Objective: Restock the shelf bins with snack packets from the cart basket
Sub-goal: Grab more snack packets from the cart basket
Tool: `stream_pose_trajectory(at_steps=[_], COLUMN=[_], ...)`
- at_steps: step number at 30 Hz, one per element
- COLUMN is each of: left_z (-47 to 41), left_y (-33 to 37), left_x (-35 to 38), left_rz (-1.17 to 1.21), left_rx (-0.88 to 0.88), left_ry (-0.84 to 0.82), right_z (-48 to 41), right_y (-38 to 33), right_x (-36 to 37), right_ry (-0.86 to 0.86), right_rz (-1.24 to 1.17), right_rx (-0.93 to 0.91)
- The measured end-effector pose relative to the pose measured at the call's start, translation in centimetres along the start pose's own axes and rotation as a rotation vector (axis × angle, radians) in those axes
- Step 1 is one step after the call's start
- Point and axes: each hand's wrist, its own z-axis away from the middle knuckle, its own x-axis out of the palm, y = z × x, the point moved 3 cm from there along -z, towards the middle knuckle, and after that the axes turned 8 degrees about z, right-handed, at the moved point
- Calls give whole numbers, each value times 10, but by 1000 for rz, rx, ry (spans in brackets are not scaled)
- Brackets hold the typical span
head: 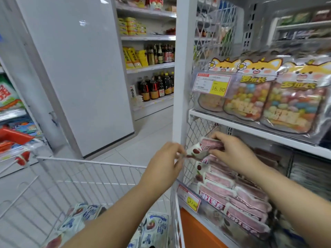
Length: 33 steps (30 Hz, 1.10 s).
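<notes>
While both hands hold one snack packet (200,148) at the mouth of the shelf bin (207,212), left hand (163,167) pinches its 9 o'clock end. Right hand (232,152) curls over the 3 o'clock end, thumb probably beneath. Long axis 9-to-3. Stacked packets (232,191) lie at 5 o'clock, right hand nearer.

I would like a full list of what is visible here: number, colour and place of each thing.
binned packets: many, pink and white, lower shelf bin
held snack packet: one, pink and white, above them
cart basket: one, white wire, lower left
cart packets: several, blue and white, inside it
candy bags: three, multicoloured, upper shelf
price tags: two, yellow and white, bin fronts
sauce bottles: many, dark, far shelves
left hand: one, pinches the packet's end
right hand: one, grips the packet
</notes>
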Motion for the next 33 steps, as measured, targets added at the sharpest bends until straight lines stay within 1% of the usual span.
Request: stream_pose_trajectory(at_steps=[3, 5, 8, 11, 13, 14, 16, 18, 21, 25, 29, 33], left_z=[0, -2, -8, -19, -21, -22, -23, -23, -22, -20, -20, -18], left_y=[-10, -14, -17, -15, -11, -9, -8, -9, -8, -8, -10, -2], left_x=[21, 31, 43, 58, 70, 77, 89, 96, 102, 104, 100, 86], left_rz=[-66, -71, -110, -98, -70, -59, -85, -97, -66, -32, -10, -16], left_rx=[-58, -82, -73, -86, -159, -197, -249, -281, -266, -237, -267, -262], left_ry=[-130, -189, -253, -319, -421, -485, -598, -656, -691, -697, -677, -601], right_z=[-15, -24, -33, -39, -40, -39, -38, -40, -42, -42, -40, -30], right_y=[17, 29, 42, 44, 43, 44, 47, 49, 48, 43, 39, 34], right_x=[18, 28, 39, 54, 67, 73, 77, 78, 78, 82, 76, 62], right_ry=[-128, -167, -187, -339, -422, -435, -446, -453, -458, -475, -506, -371], right_rz=[-15, 3, 135, 195, 331, 395, 444, 459, 474, 588, 572, 428], right_rx=[14, 11, -12, 1, 6, 26, 69, 90, 136, 187, 206, 228])
